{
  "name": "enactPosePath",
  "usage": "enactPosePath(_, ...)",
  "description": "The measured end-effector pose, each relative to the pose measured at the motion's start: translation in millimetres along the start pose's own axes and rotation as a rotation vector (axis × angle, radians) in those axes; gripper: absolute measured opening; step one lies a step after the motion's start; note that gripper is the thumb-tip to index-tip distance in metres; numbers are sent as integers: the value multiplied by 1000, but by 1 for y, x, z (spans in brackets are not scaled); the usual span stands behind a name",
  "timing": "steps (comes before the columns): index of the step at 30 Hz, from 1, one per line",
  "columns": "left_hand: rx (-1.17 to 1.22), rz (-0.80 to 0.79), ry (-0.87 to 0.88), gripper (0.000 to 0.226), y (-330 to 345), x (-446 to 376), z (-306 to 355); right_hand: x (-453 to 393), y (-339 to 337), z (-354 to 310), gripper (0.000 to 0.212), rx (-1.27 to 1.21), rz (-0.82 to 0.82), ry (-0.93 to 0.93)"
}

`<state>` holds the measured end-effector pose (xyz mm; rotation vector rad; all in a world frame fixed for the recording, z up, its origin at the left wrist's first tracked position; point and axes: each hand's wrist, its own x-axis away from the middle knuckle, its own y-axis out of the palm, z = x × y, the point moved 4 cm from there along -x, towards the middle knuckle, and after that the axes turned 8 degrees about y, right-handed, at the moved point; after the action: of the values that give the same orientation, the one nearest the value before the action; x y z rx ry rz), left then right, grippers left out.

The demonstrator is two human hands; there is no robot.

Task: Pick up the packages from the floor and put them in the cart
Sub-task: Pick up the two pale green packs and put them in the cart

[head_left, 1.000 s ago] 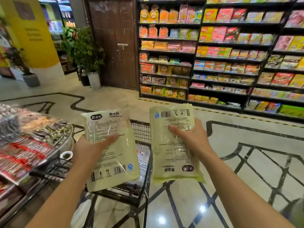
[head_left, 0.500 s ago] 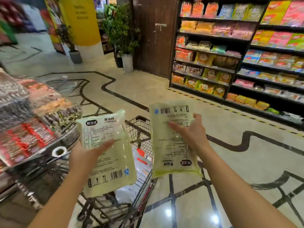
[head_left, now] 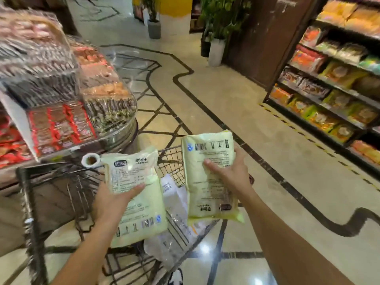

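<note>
Pale green plastic, two flat packages, printed backs toward camera, both held up over the wire cart [head_left: 172,161]
Left hand [head_left: 112,202]: closed on left package [head_left: 136,194], thumb across the printed face, other fingers hidden behind; label text upright, barcode at lower edge
Right hand [head_left: 230,175]: closed on right package [head_left: 207,173], thumb across the face, remaining fingers behind; printing upside down, barcode at upper edge, lower corner past the cart's right rim
Packages side by side, apart, not touching
Inside cart below them: clear white-printed bags [head_left: 176,214]
Left of cart: snack display table [head_left: 61,112] under clear cover
Right: dark shelf unit [head_left: 329,89] stocked with coloured packets
Beige tiled floor [head_left: 236,103] with dark inlay lines
</note>
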<state>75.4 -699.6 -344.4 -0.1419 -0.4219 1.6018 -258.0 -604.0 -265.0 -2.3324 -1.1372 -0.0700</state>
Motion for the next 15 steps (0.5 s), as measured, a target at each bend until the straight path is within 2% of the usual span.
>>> enactPosePath(2, 16, 32, -50, 75, 7, -12, -16, -21, 15, 4, 84, 34, -41, 11)
enactPosePath(5, 30, 56, -126, 76, 18, -25, -39, -50, 38, 12, 90, 54, -115, 32)
enactPosePath(7, 15, 82, -176, 84, 24, -25, -58, -62, 57, 19, 94, 63, -166, 42)
enactPosePath(11, 16, 95, -334, 104, 45, -5, -95, -70, 93, 50, 84, 94, -272, 90)
enactPosePath(12, 9, 104, -361, 110, 51, 1, -106, -71, 101, 60, 90, 109, -307, 103)
enactPosePath(14, -10, 131, -405, 124, 61, 19, -118, -74, 116, 82, 116, 142, -373, 136)
enactPosePath(15, -28, 148, -423, 125, 66, 28, -118, -76, 121, 93, 123, 162, -412, 149)
